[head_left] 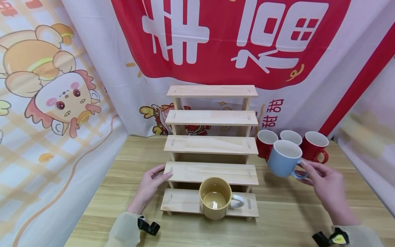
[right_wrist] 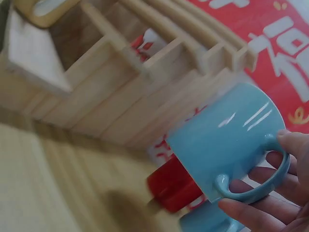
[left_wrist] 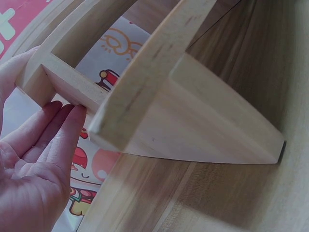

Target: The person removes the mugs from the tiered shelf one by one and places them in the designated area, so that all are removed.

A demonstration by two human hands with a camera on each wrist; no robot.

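My right hand (head_left: 327, 181) grips a light blue mug (head_left: 284, 159) by its handle, fingers through the loop in the right wrist view. The mug is held up, to the right of a wooden stepped rack (head_left: 211, 173). My left hand (head_left: 151, 185) holds the left end of the rack's second step from the bottom, thumb on top and fingers against the side support (left_wrist: 72, 87). On the lowest step stands a yellow mug (head_left: 215, 199), its white handle turned right.
Behind the held mug stand a red mug (head_left: 266, 142), another blue mug (right_wrist: 207, 217) and a second red mug (head_left: 314, 145) on the wooden table (head_left: 123, 192). Printed cloth (head_left: 216, 41) hangs at the back and sides. The rack's upper steps (head_left: 211, 117) are bare.
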